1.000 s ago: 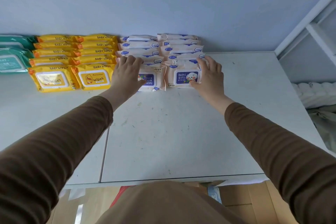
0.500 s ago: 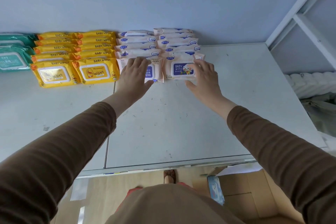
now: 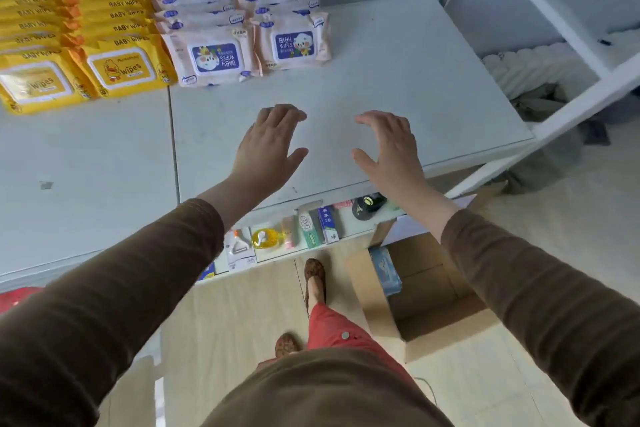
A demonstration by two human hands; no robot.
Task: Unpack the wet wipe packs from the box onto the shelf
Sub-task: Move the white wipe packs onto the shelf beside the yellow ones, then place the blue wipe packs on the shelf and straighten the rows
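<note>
Both hands are empty with fingers loosely spread, the left hand [image 3: 268,142] and right hand [image 3: 389,146] over the shelf's [image 3: 398,80] front edge. The next pack [image 3: 385,274] stands in the box [image 3: 426,291] on the floor below, so the right hand is likely nearer.

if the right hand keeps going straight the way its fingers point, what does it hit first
Probably the nearest pink wipe pack in the right-hand row. The right hand hovers open over bare shelf, fingers aimed up-left; its height above the surface is unclear.
</note>
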